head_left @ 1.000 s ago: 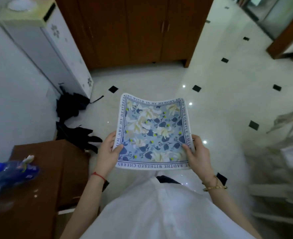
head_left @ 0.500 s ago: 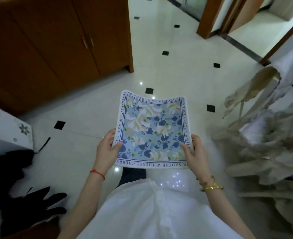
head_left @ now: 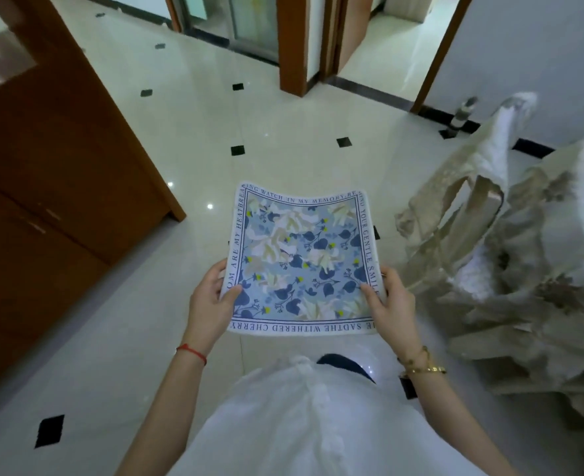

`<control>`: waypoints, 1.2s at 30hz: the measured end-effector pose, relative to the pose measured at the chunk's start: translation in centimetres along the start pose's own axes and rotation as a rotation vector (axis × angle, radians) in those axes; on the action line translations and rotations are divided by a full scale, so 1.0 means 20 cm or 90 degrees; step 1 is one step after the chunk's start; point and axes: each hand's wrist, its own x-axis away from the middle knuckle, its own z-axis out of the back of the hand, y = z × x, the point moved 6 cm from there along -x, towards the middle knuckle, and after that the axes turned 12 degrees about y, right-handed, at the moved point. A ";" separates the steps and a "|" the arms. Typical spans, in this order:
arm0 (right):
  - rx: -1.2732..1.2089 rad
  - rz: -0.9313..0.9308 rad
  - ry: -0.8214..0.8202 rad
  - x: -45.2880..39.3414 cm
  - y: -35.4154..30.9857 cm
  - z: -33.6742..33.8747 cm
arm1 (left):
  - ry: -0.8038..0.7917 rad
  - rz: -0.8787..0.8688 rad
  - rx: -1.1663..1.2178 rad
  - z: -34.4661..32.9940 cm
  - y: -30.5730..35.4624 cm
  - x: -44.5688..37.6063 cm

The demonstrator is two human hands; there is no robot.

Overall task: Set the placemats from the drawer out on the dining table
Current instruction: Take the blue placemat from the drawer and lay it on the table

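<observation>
You hold the placemat [head_left: 301,259] flat in front of your body, above the floor [head_left: 283,132]. Your left hand [head_left: 210,304] grips its left edge: thumb on top of the blue flower print, fingers curled underneath. Your right hand [head_left: 392,305] grips the right edge the same way. The far edge curves slightly upward. Wooden cabinet [head_left: 60,166] to your left. Chair [head_left: 472,214] draped in pale cloth just to your right, near the mat but apart from it.
</observation>
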 end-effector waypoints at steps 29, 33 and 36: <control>0.052 -0.155 0.159 -2.64 0.39 -0.32 | -0.207 -0.055 -0.095 -1.87 0.99 -2.44; 0.052 -0.189 0.182 -2.95 0.51 -0.36 | -0.236 -0.061 -0.112 -2.17 1.06 -2.74; 0.052 -0.224 0.203 -3.20 0.60 -0.38 | -0.262 -0.067 -0.129 -2.44 1.14 -2.98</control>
